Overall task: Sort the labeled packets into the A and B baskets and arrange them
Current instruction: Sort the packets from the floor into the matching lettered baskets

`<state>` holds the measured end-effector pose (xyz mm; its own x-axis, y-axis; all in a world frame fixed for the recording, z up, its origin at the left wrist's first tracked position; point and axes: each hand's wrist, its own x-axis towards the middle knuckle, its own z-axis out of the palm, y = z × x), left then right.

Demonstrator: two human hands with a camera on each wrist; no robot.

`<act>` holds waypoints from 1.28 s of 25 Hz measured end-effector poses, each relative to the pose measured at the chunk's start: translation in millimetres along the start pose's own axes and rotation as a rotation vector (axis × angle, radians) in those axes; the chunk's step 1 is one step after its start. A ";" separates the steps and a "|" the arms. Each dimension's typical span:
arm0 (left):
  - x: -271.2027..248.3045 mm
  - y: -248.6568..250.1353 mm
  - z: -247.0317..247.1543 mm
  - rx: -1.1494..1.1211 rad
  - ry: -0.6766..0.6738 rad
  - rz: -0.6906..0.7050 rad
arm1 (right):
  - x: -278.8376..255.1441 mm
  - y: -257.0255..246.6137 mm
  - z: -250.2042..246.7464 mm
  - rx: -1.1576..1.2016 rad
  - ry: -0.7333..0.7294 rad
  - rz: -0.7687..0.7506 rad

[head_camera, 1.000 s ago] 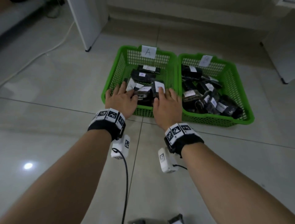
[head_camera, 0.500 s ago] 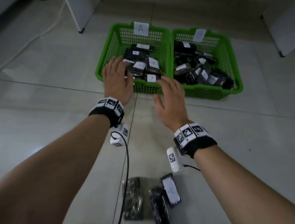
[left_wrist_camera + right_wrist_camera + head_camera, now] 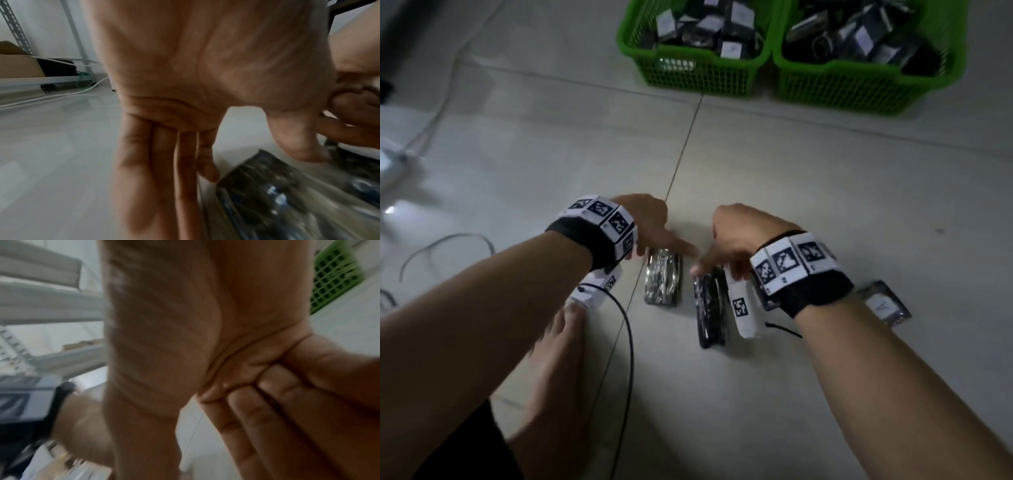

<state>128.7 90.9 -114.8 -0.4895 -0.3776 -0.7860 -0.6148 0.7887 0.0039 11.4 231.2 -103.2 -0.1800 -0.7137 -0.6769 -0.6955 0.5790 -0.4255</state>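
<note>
Both hands have dropped from the baskets: left hand (image 3: 650,222) open above one packet (image 3: 662,281), right hand's (image 3: 736,236) grip unclear.

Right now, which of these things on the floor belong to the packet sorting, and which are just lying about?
Part of the job:
left basket
right basket
loose packets
left hand
right hand

Just lying about:
white cable
grey cable

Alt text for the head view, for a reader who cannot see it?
Both hands reach down to dark packets on the tiled floor: the left hand above one packet, the right hand at another. Two packet-filled green baskets sit beyond.
</note>
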 end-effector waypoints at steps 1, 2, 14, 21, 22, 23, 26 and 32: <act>-4.3 1.8 5.7 -0.029 -0.086 -0.029 | -5.1 -4.7 9.8 -0.078 -0.043 0.007; -9.1 2.2 13.2 -0.064 -0.136 -0.043 | -9.6 -10.2 22.3 -0.147 -0.063 0.012; -17.9 -33.6 -38.7 -0.728 0.212 0.121 | -6.9 26.4 -25.0 0.774 -0.118 0.001; -12.9 -60.3 -97.0 -0.917 0.628 0.455 | -1.3 41.1 -69.3 1.556 0.046 -0.280; -10.1 -61.0 -102.7 -0.931 0.662 0.490 | 0.0 36.3 -75.6 1.546 0.080 -0.294; -8.8 -62.5 -108.6 -0.924 0.678 0.512 | 1.8 31.0 -81.2 1.534 0.115 -0.304; -10.4 -69.4 -132.4 -0.842 0.684 0.532 | 9.8 17.9 -93.0 1.493 0.213 -0.289; -17.2 -104.0 -204.6 -0.834 0.737 0.538 | 38.8 -25.5 -118.1 1.488 0.430 -0.241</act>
<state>74.5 -83.9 24.8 -0.8672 -0.4972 -0.0281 -0.3019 0.4800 0.8236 -60.0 142.2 -47.7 -0.5278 -0.7474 -0.4034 0.5021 0.1085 -0.8580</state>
